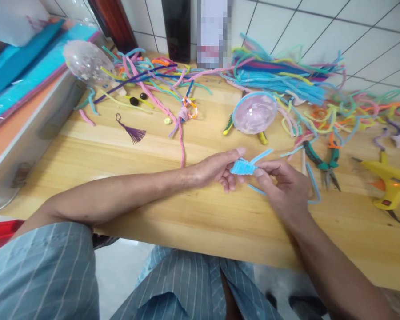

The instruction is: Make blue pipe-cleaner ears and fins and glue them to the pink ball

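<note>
While the left hand (216,171) and right hand (282,182) grip a ribbed, light-blue fuzzy-stemmed piece (242,167) above the pale wooden desk (173,218), a translucent plastic bin (58,120) at left holds flat blue and orange materials (20,82).

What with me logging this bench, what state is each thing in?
Left hand: holding the blue piece
Right hand: pinching its right end
Blue piece: ribbed, one strand sticking out
Green-handled pliers: lying open
Yellow glue gun: orange glow, apparently on
Blue-rimmed shell: resting over a yellow-handled tool
Purple tassel: lying flat, strands fanned
Blue bundle: strands gathered together
Loose strands at right: bent, tangled
</note>
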Action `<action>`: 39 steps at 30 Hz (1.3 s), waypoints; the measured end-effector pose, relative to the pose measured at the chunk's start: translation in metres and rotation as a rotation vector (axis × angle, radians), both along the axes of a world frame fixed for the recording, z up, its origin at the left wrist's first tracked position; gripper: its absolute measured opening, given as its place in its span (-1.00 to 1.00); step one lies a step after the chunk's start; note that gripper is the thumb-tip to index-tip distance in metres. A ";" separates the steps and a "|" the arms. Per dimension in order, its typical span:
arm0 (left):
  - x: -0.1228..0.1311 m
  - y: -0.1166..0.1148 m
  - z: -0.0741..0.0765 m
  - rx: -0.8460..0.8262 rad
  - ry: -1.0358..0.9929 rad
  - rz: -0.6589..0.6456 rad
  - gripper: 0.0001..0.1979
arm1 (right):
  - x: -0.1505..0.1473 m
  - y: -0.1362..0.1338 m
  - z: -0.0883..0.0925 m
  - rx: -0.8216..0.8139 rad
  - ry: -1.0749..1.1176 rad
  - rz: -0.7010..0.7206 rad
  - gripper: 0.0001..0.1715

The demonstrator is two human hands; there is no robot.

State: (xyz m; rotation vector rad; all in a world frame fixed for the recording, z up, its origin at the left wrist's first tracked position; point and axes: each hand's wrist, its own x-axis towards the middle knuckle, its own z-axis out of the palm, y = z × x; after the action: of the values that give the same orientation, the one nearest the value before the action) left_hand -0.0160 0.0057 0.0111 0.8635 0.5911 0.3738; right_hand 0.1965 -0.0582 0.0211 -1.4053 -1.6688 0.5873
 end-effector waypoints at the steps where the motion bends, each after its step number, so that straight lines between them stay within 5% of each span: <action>1: 0.001 0.000 0.002 -0.025 0.026 -0.018 -0.37 | -0.001 0.000 0.001 0.013 -0.018 0.013 -0.96; 7: 0.004 -0.004 0.008 -0.032 0.154 -0.003 -0.57 | -0.005 -0.001 0.004 0.059 -0.047 0.037 -0.89; 12: 0.001 -0.004 0.004 0.041 0.129 -0.017 -0.46 | -0.005 -0.002 0.002 -0.011 0.051 0.011 -0.91; 18: -0.011 -0.009 -0.004 0.742 0.156 0.202 -0.43 | -0.002 0.010 -0.002 -0.227 0.343 -0.051 -0.93; 22: -0.013 -0.011 -0.010 1.258 0.362 0.140 -0.43 | 0.001 0.018 -0.007 -0.329 0.403 -0.061 -0.87; 25: -0.014 -0.014 -0.009 1.476 0.630 0.062 -0.58 | 0.002 0.019 -0.012 -0.381 0.329 -0.018 -0.83; 33: -0.011 -0.017 0.004 1.544 0.920 -0.096 -0.66 | 0.007 0.016 -0.017 -0.145 -0.221 0.053 -0.94; 39: -0.009 -0.017 0.002 1.545 0.916 -0.113 -0.65 | 0.015 0.017 -0.013 -0.087 -0.305 0.164 -0.83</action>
State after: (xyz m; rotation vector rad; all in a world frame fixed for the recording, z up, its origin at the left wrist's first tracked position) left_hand -0.0246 -0.0114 0.0131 2.6173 1.0739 0.2690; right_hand 0.2110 -0.0407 0.0085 -1.4862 -2.0368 0.5637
